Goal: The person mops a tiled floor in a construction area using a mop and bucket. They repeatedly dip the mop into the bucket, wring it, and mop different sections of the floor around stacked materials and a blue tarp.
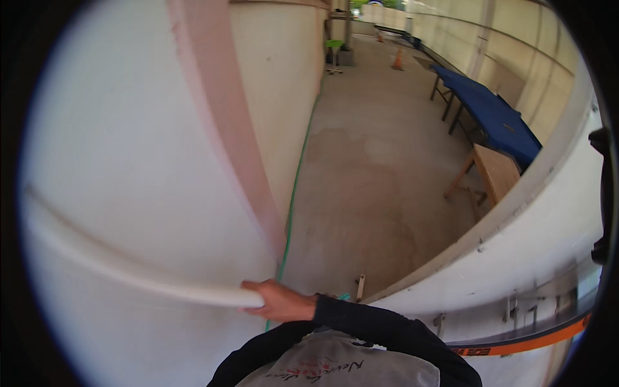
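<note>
My right arm, in a black sleeve, reaches across my body to the left. Its hand (280, 302) is closed round the near end of a long white round bar (148, 276). The bar runs along the pale wall (122, 129) to the left rim and looks curved in this view; whether it is fixed there I cannot tell. My left sleeve (264, 345) passes under the right forearm, and the left hand is hidden. A small teal thing (344, 297) peeks out beyond the right cuff, too little of it showing to name.
A green hose or cord (298, 174) follows the wall's foot. On the right stand a blue-topped table (490, 109) and a wooden bench (495, 169), behind a pale curved panel (516, 238). Farther off are an orange cone (398, 60) and a green stool (334, 45).
</note>
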The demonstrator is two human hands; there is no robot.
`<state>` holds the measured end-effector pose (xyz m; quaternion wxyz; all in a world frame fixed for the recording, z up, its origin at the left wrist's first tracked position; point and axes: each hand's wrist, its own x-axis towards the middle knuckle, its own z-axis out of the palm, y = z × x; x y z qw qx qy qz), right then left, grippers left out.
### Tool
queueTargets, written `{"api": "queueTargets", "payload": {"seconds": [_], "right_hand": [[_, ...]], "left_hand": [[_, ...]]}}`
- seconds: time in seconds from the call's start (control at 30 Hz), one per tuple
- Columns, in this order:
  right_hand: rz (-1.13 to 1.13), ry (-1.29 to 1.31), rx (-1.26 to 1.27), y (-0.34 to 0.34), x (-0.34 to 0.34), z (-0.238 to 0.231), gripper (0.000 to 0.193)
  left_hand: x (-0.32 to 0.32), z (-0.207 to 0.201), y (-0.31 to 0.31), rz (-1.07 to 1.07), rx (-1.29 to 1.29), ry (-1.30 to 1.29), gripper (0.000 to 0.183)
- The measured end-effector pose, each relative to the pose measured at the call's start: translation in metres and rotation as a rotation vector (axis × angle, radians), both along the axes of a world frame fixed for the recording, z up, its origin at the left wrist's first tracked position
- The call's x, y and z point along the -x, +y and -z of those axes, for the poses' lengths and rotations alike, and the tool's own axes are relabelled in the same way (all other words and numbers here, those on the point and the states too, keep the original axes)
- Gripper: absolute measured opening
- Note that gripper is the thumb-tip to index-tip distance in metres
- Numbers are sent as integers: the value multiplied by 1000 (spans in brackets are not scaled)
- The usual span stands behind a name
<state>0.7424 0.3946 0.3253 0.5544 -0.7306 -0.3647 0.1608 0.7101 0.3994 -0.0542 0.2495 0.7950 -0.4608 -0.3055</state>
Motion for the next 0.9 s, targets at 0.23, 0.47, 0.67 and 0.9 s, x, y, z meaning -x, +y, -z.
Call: {"api": "queueTargets", "payload": {"seconds": [0.23,0.47,0.67,0.9], "right_hand": [[993,-160,-154,-141,-154,-3,38],[1465,-213,-386,-253,-275,0,33],[1564,-319,-523,-319,-400,-28,31],[1427,-423,-521,-375,-574,-43,32]], "left_hand": [[-144,-62,-28,320,82,180,57],[-391,0,-5,40,-147,124,60],[-544,88,83,-476,-468,115,59],[-640,137,130,-1298,-227,638,57]]}}
